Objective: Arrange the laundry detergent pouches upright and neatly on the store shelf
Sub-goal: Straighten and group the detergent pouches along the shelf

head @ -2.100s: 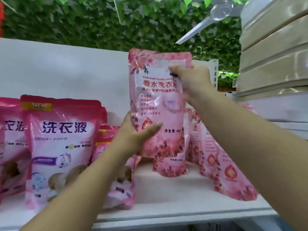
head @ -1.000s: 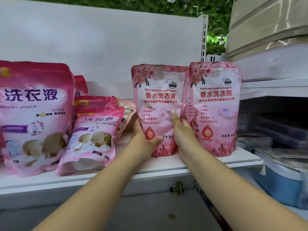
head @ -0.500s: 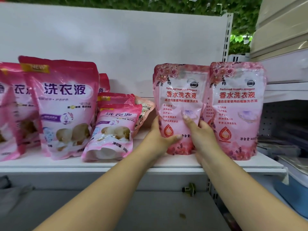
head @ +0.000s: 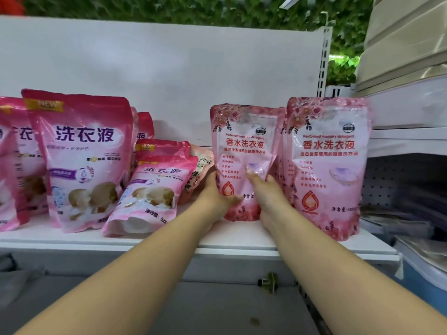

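A pale pink rose-print detergent pouch [head: 244, 143] stands upright on the white shelf [head: 242, 240]. My left hand [head: 214, 197] grips its lower left edge, thumb across the front. My right hand [head: 266, 192] holds its lower right side, fingers up the front. A matching rose-print pouch [head: 326, 165] stands upright just to the right, with more behind it. To the left, a small pink pouch [head: 150, 189] leans backward against others, and a large pink pouch [head: 82, 155] stands upright.
More large pink pouches [head: 12, 165] crowd the shelf's left end. A flat floral packet [head: 198, 175] lies tilted behind my left hand. A slotted shelf upright [head: 323, 61] and a neighbouring shelf unit [head: 406, 180] stand at the right. A lower shelf [head: 217, 310] lies below.
The rose-print pouch came down from mid-air onto the shelf beside its twin. Both hands slid to its lower part. Over the last half second only the view has shifted slightly.
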